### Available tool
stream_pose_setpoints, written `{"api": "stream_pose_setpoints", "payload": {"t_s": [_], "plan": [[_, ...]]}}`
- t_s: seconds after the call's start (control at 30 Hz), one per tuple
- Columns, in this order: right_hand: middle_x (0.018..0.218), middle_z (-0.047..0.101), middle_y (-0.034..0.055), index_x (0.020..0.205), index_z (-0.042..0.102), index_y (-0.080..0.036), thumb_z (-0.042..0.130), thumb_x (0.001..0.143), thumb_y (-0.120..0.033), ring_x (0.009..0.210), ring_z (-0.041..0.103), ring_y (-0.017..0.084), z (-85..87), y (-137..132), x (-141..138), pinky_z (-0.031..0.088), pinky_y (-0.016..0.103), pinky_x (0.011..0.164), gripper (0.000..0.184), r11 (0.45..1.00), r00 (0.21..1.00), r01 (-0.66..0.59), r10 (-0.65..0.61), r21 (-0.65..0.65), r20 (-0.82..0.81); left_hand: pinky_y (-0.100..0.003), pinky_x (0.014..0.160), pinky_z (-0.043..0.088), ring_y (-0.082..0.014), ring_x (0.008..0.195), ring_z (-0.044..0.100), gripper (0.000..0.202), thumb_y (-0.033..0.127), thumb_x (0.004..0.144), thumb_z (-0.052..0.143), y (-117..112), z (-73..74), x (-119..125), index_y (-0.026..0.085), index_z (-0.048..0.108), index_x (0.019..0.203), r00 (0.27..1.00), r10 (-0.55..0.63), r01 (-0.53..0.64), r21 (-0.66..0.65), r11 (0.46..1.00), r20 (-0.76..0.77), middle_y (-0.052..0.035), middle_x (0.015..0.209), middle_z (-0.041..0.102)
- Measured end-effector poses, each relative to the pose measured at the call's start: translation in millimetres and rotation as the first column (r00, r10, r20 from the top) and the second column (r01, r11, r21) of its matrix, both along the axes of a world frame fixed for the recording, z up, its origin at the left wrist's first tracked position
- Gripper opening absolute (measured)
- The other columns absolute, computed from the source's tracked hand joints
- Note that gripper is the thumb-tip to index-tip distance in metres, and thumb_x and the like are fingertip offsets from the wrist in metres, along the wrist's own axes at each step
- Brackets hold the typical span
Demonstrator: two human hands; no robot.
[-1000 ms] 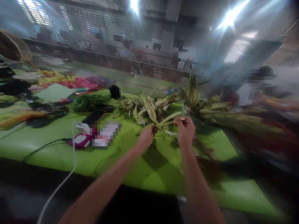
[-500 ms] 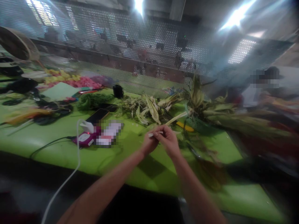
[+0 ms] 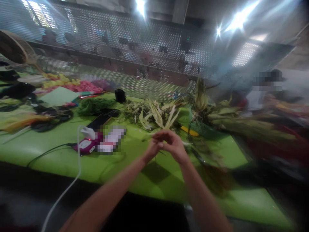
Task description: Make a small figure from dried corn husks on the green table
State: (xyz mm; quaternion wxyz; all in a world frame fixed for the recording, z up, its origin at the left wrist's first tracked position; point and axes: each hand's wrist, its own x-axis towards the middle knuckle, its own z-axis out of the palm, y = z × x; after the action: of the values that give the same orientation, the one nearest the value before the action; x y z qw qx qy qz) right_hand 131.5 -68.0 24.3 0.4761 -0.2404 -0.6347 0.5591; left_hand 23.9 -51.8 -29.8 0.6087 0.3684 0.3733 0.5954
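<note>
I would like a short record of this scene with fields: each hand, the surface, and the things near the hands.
Left hand: fingers closed on pale leaf strips
Right hand: touching the left, curled over the same strips
Surface: green table
Behind the hands: leaf pile, yellow object
To the left: phone, white cable
Backdrop: perforated screen

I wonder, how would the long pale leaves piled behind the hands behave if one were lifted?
The leaves look thin and strap-like, several curling or drooping, so probably light and floppy. They lie tangled in a loose pile, so lifting one may drag neighbours. Being flat, they seem unlikely to roll.
</note>
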Motion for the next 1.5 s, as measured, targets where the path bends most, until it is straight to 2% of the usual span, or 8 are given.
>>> {"api": "stream_pose_setpoints", "payload": {"t_s": [0.2, 0.53, 0.8, 1.0, 1.13, 1.3, 1.43, 1.5], "plan": [[0.071, 0.061, -0.0035, 0.090, 0.063, -0.021, 0.075, 0.072, -0.036, 0.060, 0.054, 0.010, -13.2, 32, 19, 0.046, 0.022, 0.056, 0.026, 0.876, 0.874, 0.478, -0.482, -0.069, -0.062, -0.023, 0.057, 0.036, -0.0104, 0.059, 0.039, 0.025, 0.039, 0.083, 0.061, 4, 9.4, -3, 0.018, 0.056, 0.071, 0.992, -0.058, 0.062, 0.029, 0.998, -0.111, 0.0019, 0.061, 0.044], [0.058, 0.053, -0.0053, 0.067, 0.059, -0.018, 0.072, 0.064, -0.034, 0.049, 0.041, 0.006, -22.5, 46, 25, 0.035, 0.021, 0.048, 0.021, 0.820, 0.847, 0.509, -0.531, -0.261, -0.015, -0.025, 0.065, 0.039, -0.0127, 0.070, 0.046, 0.028, 0.045, 0.087, 0.055, -1, 0.0, 0, 0.017, 0.059, 0.082, 0.946, -0.114, 0.161, 0.135, 0.978, -0.302, -0.0009, 0.074, 0.051], [0.050, 0.051, -0.0057, 0.058, 0.057, -0.019, 0.066, 0.055, -0.028, 0.048, 0.041, 0.009, -41.4, 50, 16, 0.028, 0.023, 0.048, 0.013, 0.820, 0.904, 0.413, -0.421, -0.398, 0.070, -0.023, 0.059, 0.035, -0.0092, 0.062, 0.040, 0.033, 0.048, 0.087, 0.055, 10, 3.8, -14, 0.017, 0.056, 0.076, 0.968, 0.120, -0.071, 0.214, 0.974, -0.221, 0.0019, 0.067, 0.046], [0.053, 0.050, -0.0054, 0.060, 0.054, -0.020, 0.067, 0.058, -0.033, 0.049, 0.041, 0.009, -48.1, 51, 15, 0.028, 0.024, 0.049, 0.019, 0.835, 0.934, 0.344, -0.350, -0.429, 0.069, -0.020, 0.048, 0.025, -0.0051, 0.050, 0.035, 0.032, 0.045, 0.082, 0.061, 10, 16.0, -20, 0.013, 0.063, 0.086, 0.990, -0.136, 0.141, 0.150, 0.979, -0.046, 0.0040, 0.060, 0.042], [0.061, 0.055, -0.0032, 0.068, 0.057, -0.019, 0.068, 0.059, -0.033, 0.054, 0.045, 0.012, -42.7, 53, 22, 0.037, 0.027, 0.056, 0.020, 0.862, 0.872, 0.460, -0.393, -0.213, 0.293, -0.020, 0.046, 0.021, -0.0032, 0.048, 0.030, 0.034, 0.045, 0.080, 0.064, 11, 17.4, -20, 0.012, 0.060, 0.075, 0.974, -0.225, 0.221, 0.096, 0.970, 0.031, 0.0032, 0.062, 0.043], [0.109, 0.061, 0.0081, 0.107, 0.064, -0.020, 0.071, 0.068, -0.035, 0.090, 0.055, 0.020, -20.7, 49, 38, 0.045, 0.037, 0.085, 0.042, 0.611, 0.584, 0.723, -0.790, 0.321, 0.188, -0.022, 0.049, 0.024, -0.0064, 0.052, 0.034, 0.036, 0.049, 0.084, 0.057, 13, 9.9, -21, 0.014, 0.058, 0.074, 0.951, -0.161, 0.197, 0.119, 0.973, -0.263, 0.0036, 0.060, 0.039], [0.086, 0.065, 0.0034, 0.092, 0.069, -0.021, 0.066, 0.078, -0.042, 0.080, 0.057, 0.017, -9.1, 41, 36, 0.046, 0.032, 0.077, 0.026, 0.844, 0.833, 0.525, -0.536, 0.108, 0.138, -0.025, 0.052, 0.025, -0.0092, 0.054, 0.032, 0.038, 0.050, 0.090, 0.047, 8, 11.5, -20, 0.016, 0.057, 0.078, 0.833, -0.195, 0.295, 0.118, 0.948, -0.518, 0.0035, 0.059, 0.036], [0.074, 0.062, 0.0000, 0.084, 0.069, -0.021, 0.070, 0.074, -0.041, 0.068, 0.054, 0.014, -6.4, 38, 32, 0.045, 0.028, 0.068, 0.023, 0.885, 0.880, 0.466, -0.463, -0.013, 0.106, -0.026, 0.055, 0.030, -0.0105, 0.057, 0.035, 0.036, 0.049, 0.090, 0.046, 5, 15.8, -18, 0.016, 0.056, 0.079, 0.792, -0.218, 0.338, 0.111, 0.935, -0.571, 0.0028, 0.060, 0.039]]}}
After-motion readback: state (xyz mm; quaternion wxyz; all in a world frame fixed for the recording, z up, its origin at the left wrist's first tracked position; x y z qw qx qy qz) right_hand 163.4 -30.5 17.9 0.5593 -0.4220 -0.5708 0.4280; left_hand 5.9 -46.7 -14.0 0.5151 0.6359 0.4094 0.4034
